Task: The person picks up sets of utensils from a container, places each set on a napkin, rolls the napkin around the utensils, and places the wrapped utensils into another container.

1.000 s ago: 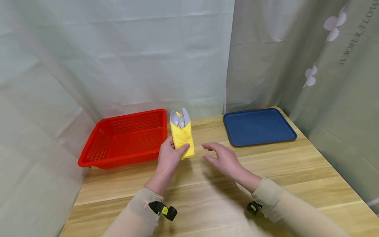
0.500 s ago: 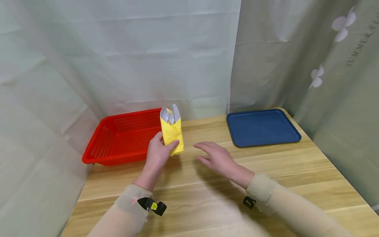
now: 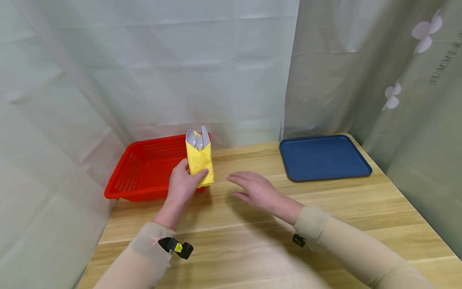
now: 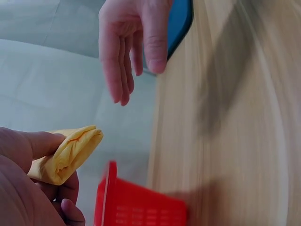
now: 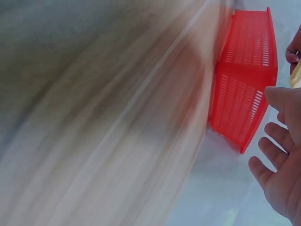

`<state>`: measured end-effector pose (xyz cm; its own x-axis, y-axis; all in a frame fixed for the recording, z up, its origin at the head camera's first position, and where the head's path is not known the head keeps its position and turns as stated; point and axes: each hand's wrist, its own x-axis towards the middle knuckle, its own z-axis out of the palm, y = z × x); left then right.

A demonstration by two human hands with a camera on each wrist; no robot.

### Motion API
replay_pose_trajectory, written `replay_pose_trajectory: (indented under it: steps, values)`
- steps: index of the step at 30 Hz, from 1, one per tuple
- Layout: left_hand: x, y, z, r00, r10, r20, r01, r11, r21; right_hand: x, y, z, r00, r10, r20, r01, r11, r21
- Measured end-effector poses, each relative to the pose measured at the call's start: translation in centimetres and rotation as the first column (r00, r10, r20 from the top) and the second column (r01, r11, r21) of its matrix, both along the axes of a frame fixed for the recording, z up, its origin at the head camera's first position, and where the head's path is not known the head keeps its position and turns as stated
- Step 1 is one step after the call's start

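My left hand (image 3: 182, 182) grips a yellow napkin pouch (image 3: 200, 164) by its lower part, thumb across the front and fingers behind. Out of its top stick a grey spoon (image 3: 191, 137), a second smaller spoon, a fork and a knife (image 3: 205, 137). The pouch is upright and overlaps the right end of the red basket (image 3: 144, 192) in the head view. In the left wrist view the folded bottom of the napkin pouch (image 4: 70, 157) shows between thumb and fingers. My right hand (image 3: 256, 190) hovers over the table to the right, fingers extended, holding nothing.
The perforated red basket stands at the back left of the wooden table (image 3: 238, 241). A blue tray (image 3: 325, 157) lies at the back right. Pale curtains (image 3: 180, 72) enclose the table at the back and both sides.
My left hand has carried the napkin pouch leftward, from beside the basket to over its right end. My right hand has also shifted left. The view has turned slightly left.
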<state>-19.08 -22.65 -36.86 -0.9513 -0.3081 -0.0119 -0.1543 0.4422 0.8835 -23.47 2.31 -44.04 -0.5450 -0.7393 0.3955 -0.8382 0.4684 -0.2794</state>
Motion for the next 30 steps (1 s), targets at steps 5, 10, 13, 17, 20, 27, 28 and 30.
replay_pose_trajectory:
  steps: [5,10,13,17,20,27,28,30]
  values:
    - [-0.3,-1.1,0.5,0.999,0.022,0.032,-0.021,0.999,-0.05,-0.4,-0.8,0.0,0.997,0.045,-0.063,-0.044,0.999,0.024]
    - [-0.6,-2.0,0.8,0.997,0.043,0.068,-0.039,0.997,-0.066,-0.6,-1.7,0.1,0.992,0.087,-0.092,-0.082,0.995,0.054]
    - [-0.8,-2.6,0.9,0.995,0.053,0.084,-0.047,0.996,-0.07,-0.6,-2.3,0.3,0.991,0.102,-0.091,-0.095,0.992,0.077]
    - [-1.2,-3.4,0.9,0.993,0.066,0.102,-0.058,0.995,-0.078,-0.7,-3.0,0.4,0.992,0.101,-0.074,-0.091,0.987,0.13]
    - [-1.4,-4.0,0.9,0.991,0.072,0.114,-0.062,0.994,-0.088,-0.8,-3.6,0.5,0.994,0.094,-0.053,-0.083,0.981,0.178]
    - [-2.0,-4.9,0.6,0.989,0.077,0.123,-0.06,0.989,-0.138,-1.4,-4.6,0.2,0.99,0.118,-0.078,-0.098,0.968,0.231]
    - [-2.1,-5.0,0.6,0.989,0.081,0.126,-0.062,0.987,-0.147,-1.4,-4.7,0.2,0.988,0.125,-0.087,-0.102,0.967,0.233]
    - [-2.4,-5.2,0.5,0.988,0.088,0.126,-0.066,0.983,-0.169,-1.5,-4.8,0.2,0.985,0.14,-0.097,-0.114,0.965,0.235]
